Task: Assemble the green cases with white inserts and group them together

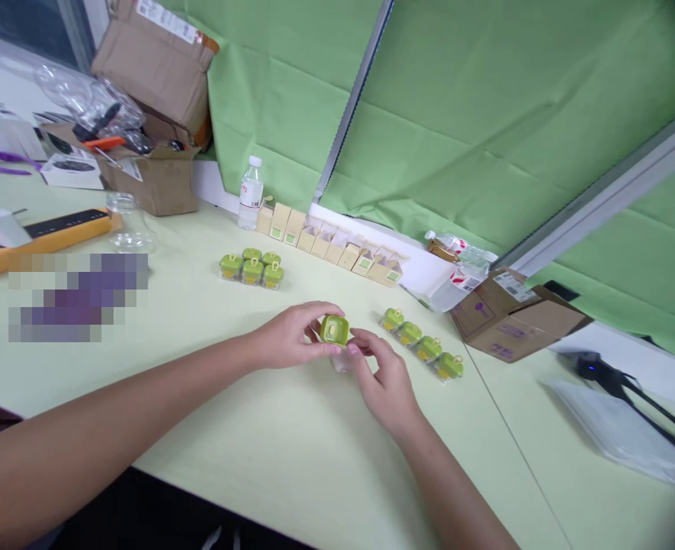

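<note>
My left hand [298, 334] pinches a small green lid [342, 330] between thumb and fingers, its hollow underside with a pale piece in the middle turned to me. Just below the lid shows a clear plastic container [342, 362], partly covered by my fingers. My right hand [387, 380] has its thumb and fingers closed at that container's upper edge, close to the lid. To the right stands a slanting row of several clear containers with green lids [429, 349] and yellow loops. Farther back on the left, a cluster of similar green-lidded containers [252, 270] sits together.
Along the back runs a row of small tan cartons [321, 243], beside an upright water bottle [251, 194]. Bottles [457, 283] lie by a cardboard box [506, 315] at right. A glass jar [128, 223], orange power strip [50, 233] and open carton [162, 180] occupy the left.
</note>
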{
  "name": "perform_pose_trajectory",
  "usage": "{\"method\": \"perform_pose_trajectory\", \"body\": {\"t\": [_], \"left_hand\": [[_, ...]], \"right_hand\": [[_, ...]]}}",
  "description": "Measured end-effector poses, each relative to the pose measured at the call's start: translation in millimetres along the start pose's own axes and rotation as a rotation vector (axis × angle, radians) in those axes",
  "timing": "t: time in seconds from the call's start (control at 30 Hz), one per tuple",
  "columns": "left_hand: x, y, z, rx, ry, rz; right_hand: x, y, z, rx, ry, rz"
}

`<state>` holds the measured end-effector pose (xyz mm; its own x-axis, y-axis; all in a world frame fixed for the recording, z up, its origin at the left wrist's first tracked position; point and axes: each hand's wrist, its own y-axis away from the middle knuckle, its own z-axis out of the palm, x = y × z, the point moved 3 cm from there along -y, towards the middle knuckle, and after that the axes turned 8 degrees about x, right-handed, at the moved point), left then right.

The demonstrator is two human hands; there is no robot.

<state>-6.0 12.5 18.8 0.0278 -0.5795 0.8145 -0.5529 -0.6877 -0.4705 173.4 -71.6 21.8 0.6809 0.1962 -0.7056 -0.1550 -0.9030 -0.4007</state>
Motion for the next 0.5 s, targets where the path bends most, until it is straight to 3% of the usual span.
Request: {"method": "perform_pose_trajectory", "body": {"t": [0.23,0.5], "left_hand": [[3,1,7,0.020,0.229,-0.049],[-3,1,13,-0.082,0.485,-0.128]], "right_hand": [[1,0,6,-0.031,-0.420,0.123],[5,1,9,0.087,-0.343,0.035]]}}
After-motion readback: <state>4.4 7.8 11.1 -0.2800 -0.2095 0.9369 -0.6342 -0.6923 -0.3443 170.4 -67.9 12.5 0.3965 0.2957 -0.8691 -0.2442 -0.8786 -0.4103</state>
